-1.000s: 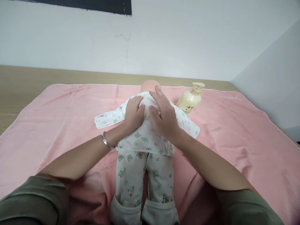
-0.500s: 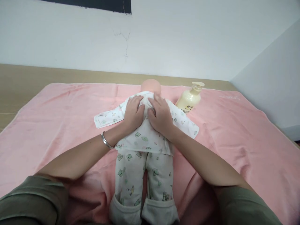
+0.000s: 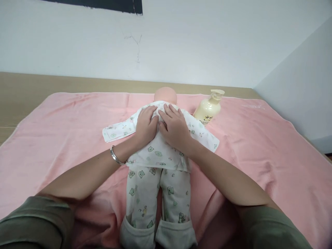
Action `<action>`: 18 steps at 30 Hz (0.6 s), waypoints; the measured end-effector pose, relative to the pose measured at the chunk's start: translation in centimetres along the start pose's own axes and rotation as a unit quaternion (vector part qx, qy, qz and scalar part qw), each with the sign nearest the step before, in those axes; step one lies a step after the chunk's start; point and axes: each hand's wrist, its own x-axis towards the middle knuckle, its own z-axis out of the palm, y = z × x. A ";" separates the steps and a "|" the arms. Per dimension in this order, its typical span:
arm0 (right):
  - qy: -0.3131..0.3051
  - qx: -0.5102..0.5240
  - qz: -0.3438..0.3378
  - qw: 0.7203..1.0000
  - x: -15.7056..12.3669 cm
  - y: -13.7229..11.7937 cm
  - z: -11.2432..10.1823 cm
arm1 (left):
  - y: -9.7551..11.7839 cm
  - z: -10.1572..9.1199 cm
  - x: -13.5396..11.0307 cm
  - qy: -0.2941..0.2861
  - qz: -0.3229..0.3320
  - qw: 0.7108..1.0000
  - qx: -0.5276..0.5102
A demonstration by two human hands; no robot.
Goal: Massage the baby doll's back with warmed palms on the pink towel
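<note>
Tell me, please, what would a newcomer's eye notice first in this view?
Probably the doll in white printed clothes, stretched out in the middle of the pink blanket, with the left hand and right hand spread side by side on its shirt. Next might come the pale yellow pump bottle beyond its right-side sleeve, and the silver bracelet on the person's left wrist.

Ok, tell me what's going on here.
A person's bare left hand and bare right hand rest side by side on the white printed cloth top of a smooth pink-headed doll. The doll, in matching white printed trousers, lies on a pink cloth blanket. A pale-yellow pump bottle sits on the right, touched by neither hand.
</note>
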 end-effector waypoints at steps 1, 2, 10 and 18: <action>0.003 -0.001 -0.010 1.000 0.0 -0.1 -0.3 | 0.0 0.0 0.0 -0.001 0.006 1.000 -0.007; 0.012 -0.001 -0.017 1.000 0.1 -0.2 -0.6 | 0.1 -0.1 0.0 -0.002 0.011 1.000 -0.010; -0.025 -0.013 0.016 0.999 0.7 0.4 0.1 | -0.3 0.2 0.4 -0.039 0.039 0.998 0.043; -0.146 -0.071 0.011 0.987 -1.5 -2.5 -2.8 | -0.2 -0.2 0.9 -0.051 0.010 0.999 0.006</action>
